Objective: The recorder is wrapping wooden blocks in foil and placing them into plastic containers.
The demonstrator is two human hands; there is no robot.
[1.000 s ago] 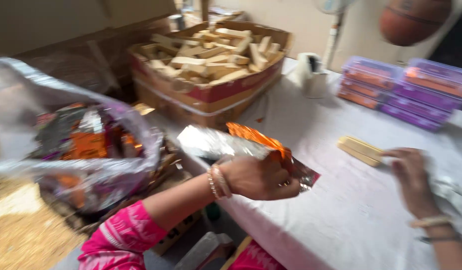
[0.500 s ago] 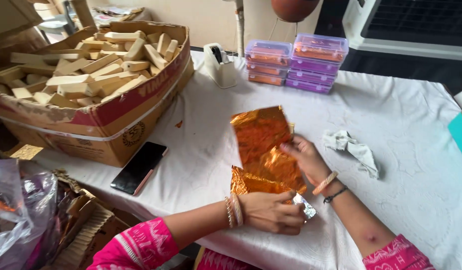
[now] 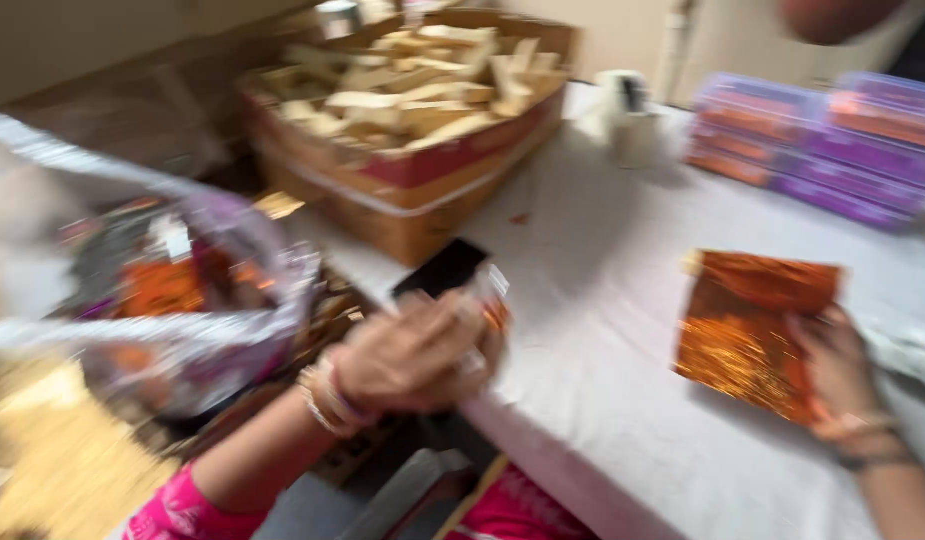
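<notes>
At far left, a clear plastic bag (image 3: 153,300) of mixed orange and dark packets stands open beside the table edge. Nothing grips it.

My left hand (image 3: 413,355) hovers over the near edge of the table (image 3: 603,400), just right of the bag. The fingers are curled shut around something small; a sliver of silver and orange wrapper (image 3: 495,295) shows past the knuckles. Motion blur hides how much of it I hold. A black phone (image 3: 441,270) lies flat on the cloth just behind this hand.

Behind the phone stands a cardboard box (image 3: 423,190) filled with pale bars. A white tape dispenser (image 3: 631,125) stands to its right, and stacked purple and orange boxes (image 3: 823,150) sit at the far right rear.

My right hand (image 3: 841,375) rests on the cloth at the right. Its fingers lie on the lower right corner of an orange foil sheet (image 3: 753,335), pinning it flat rather than closing around it. The sheet lies open on the cloth, well apart from my left hand.

Judged step: wrapping work, with the sheet laid out and the left hand occupied at the bag side. The next move likely calls for a steady sheet and for both hands to meet over it.
</notes>
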